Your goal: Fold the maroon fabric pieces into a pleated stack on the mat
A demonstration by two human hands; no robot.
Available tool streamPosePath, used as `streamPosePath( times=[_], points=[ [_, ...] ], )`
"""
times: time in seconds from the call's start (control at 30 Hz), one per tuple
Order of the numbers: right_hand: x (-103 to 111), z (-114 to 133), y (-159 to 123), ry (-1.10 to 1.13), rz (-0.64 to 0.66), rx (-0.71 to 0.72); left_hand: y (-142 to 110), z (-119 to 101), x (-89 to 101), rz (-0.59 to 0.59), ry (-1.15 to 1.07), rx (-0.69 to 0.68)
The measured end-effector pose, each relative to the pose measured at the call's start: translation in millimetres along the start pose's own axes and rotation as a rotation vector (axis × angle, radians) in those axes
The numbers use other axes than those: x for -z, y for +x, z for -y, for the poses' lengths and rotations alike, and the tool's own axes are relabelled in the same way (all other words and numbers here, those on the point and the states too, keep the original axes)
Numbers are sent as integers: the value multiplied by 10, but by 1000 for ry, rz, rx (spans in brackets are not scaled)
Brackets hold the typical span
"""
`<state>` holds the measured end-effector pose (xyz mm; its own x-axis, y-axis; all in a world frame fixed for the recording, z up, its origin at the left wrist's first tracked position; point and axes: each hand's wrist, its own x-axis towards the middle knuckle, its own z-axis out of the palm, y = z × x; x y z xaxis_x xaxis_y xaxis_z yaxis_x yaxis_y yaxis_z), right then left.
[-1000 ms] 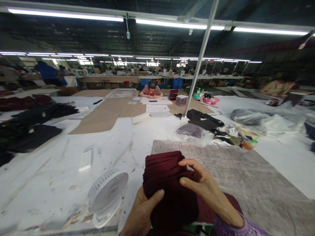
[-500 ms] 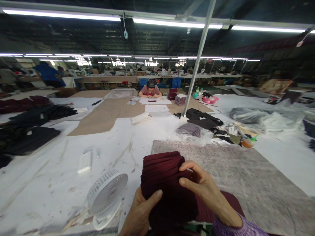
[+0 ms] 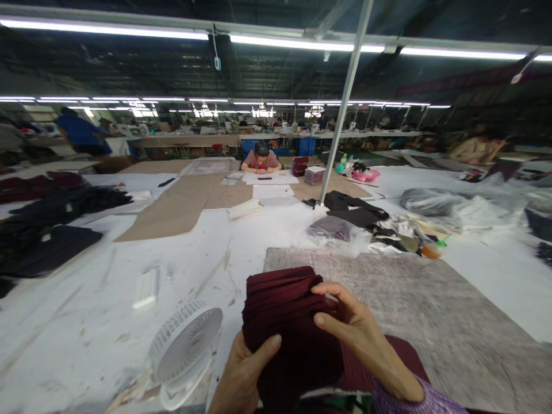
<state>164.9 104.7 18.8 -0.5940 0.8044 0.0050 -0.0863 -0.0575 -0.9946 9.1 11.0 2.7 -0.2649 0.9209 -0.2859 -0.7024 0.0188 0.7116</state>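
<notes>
A thick stack of dark maroon fabric pieces (image 3: 288,316) is held up in front of me, its layered edges fanned toward the top. My left hand (image 3: 248,368) grips the stack's lower left side, thumb across the front and the other fingers out of sight behind. On the upper right edge, my right hand (image 3: 349,328) pinches the layers between thumb and fingers. More maroon fabric (image 3: 405,356) lies beneath my right wrist, at the near edge of the grey mottled board (image 3: 431,305).
A white fan (image 3: 187,351) stands on the table at near left, with a white power strip (image 3: 146,286) beyond it. A metal pole (image 3: 345,109) rises past fabric scraps (image 3: 356,210). Dark garments (image 3: 52,247) lie at left. Across the table a person (image 3: 261,161) bends over papers.
The view has shifted slightly, so the scene sits a little further left. Both hands keep their hold on the maroon stack, which has barely moved.
</notes>
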Motion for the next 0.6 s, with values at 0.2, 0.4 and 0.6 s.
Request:
streamPosePath(
  times=[0.2,0.4,0.6],
  points=[
    [46,0,-18,-192,-57,121,-9,-20,0,10,29,-17],
    [70,103,-34,-423,-48,166,-44,-38,-4,12,87,-14],
    [45,101,-46,-794,-123,421,-88,-69,-47,21,122,-4]
  ],
)
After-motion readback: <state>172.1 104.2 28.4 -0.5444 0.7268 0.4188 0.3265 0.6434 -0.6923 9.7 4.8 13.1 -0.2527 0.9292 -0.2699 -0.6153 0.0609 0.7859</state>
